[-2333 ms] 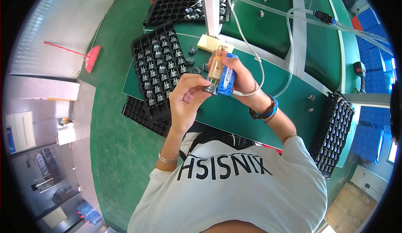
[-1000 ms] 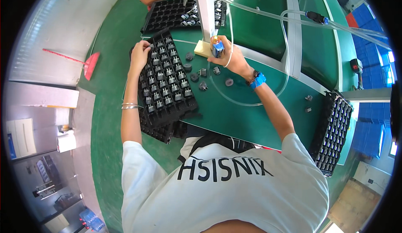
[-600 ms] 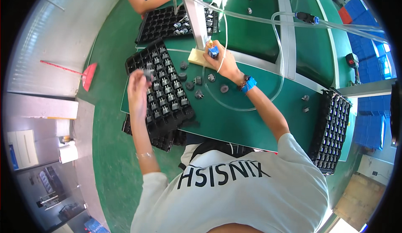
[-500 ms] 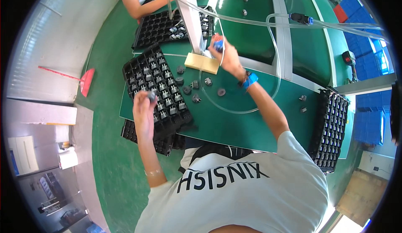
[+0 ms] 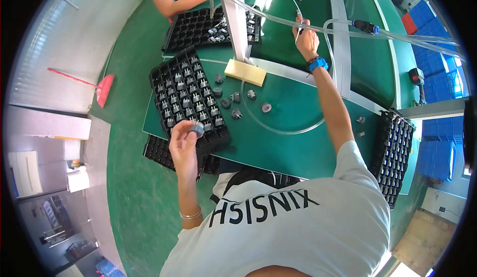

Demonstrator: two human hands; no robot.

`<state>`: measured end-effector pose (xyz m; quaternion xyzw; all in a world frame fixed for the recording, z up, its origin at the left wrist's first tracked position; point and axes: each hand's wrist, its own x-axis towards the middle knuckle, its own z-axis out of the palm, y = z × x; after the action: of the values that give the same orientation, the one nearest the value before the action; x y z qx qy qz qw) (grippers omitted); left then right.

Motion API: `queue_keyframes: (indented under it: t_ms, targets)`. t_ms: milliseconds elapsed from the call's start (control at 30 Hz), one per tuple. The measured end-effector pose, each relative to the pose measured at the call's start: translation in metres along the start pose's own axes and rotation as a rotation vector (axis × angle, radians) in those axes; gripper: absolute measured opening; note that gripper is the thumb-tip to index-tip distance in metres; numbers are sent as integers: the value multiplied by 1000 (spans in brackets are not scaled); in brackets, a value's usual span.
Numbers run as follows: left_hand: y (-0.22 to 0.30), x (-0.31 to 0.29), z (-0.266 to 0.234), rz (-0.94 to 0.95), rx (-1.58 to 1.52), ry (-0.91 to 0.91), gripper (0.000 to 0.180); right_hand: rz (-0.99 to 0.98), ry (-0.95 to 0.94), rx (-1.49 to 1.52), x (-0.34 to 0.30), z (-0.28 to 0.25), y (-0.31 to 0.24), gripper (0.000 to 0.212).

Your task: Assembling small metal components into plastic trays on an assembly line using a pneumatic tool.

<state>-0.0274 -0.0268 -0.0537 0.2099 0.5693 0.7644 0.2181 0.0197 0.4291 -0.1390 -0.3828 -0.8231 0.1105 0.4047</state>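
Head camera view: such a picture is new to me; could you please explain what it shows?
No robot here: a person works bare-handed, filmed from above by a wide camera worn on their head, which bends straight edges. On the green table are a black tray holding rows of pinned plug parts, loose grey plug parts, and a yellow block. The left hand pinches a round grey part near the tray's close end. The right hand reaches over the green strip beyond; its grip is unclear.
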Motion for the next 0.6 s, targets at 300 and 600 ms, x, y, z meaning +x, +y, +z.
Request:
queue_keyframes:
  t_ms: [300,600]
  targets:
    - [0,10,51,177,-69,-174,19,563,-746,1538,-86,-102,-148,33]
    - [-1,7,64,162,-75,-287,23,757,-1146,1610,-141,-141,-189,40]
